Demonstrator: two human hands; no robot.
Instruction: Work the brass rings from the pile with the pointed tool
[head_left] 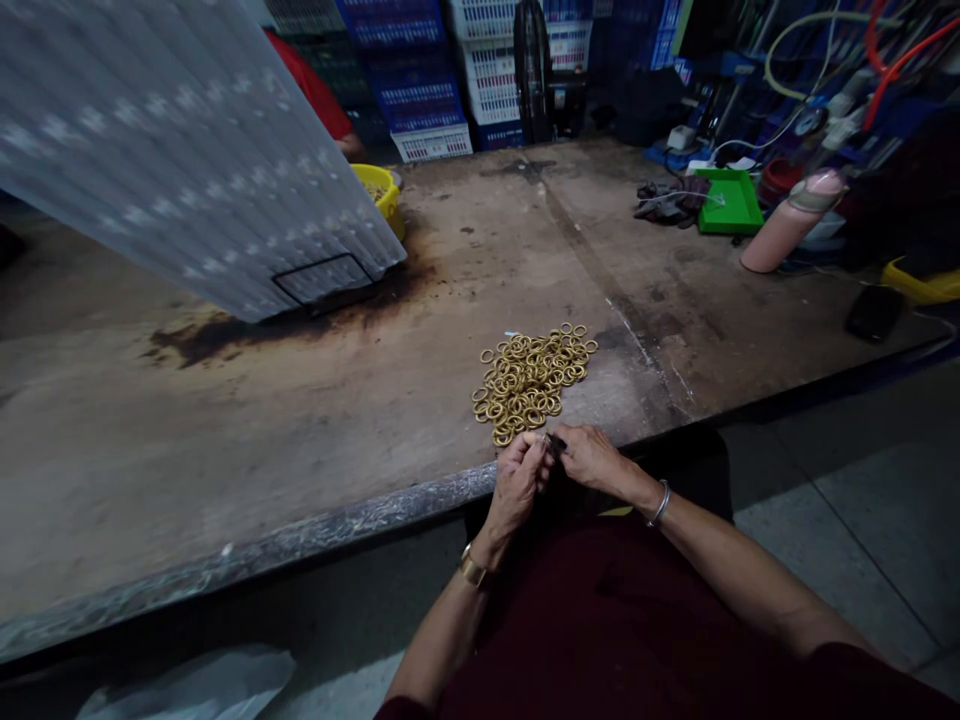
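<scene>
A loose pile of brass-coloured rings [529, 380] lies on the worn wooden table [360, 400], close to its front edge. Just in front of the pile, my left hand [519, 482] is closed in a pinch; what its fingertips hold is too small and hidden to name. My right hand [596, 462] grips a small dark tool [556, 444], whose tip meets the left fingertips. Most of that tool is hidden by the fingers, so its kind does not show. Both hands are close together at the table edge.
A stack of translucent ribbed sheets [225, 160] leans over the table's left side, beside a yellow bowl [388, 200]. A person's red sleeve [315, 95] shows behind it. To the right are a green tray [729, 202], a pink bottle [791, 225] and a black phone-like object [874, 313].
</scene>
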